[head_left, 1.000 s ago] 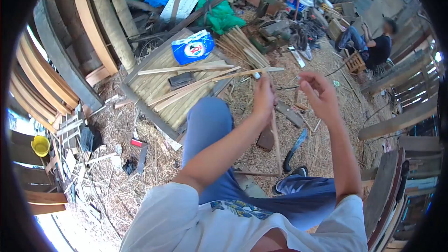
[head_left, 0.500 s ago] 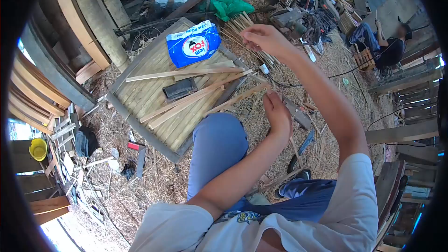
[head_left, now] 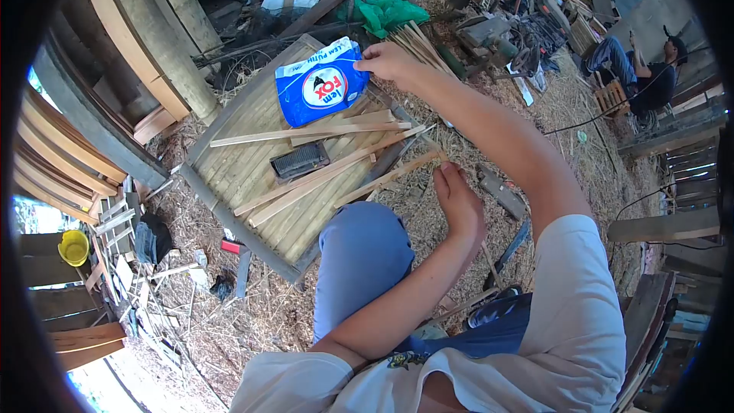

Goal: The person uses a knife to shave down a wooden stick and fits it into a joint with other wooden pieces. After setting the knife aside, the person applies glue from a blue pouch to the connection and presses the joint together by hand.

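Observation:
A blue and white pouch of white glue (head_left: 319, 84), marked "lem FOX", lies on the far part of a slatted wooden panel (head_left: 229, 176). At its right edge my right hand (head_left: 388, 61) is closed in a pinch, fingertips against the pouch. Lower down, my left hand (head_left: 460, 203) is closed round the near end of a thin wooden strip (head_left: 390, 178), which slants left over the panel's edge. Beside it several more wooden strips (head_left: 306, 183) lie across the panel. Between them sits a dark rectangular block (head_left: 300, 161).
My bent knee (head_left: 363, 248) rises by the panel's front edge. Thin sticks (head_left: 420, 42) lie in a bundle behind my right hand. A metal-grey block (head_left: 501, 193) rests on the shavings at right. Another person (head_left: 650, 76) sits at the far right.
My right hand has moved left and slightly down, from above the stick bundle to the glue pouch's edge. My left hand stays at the strip's end. The whole view has shifted slightly.

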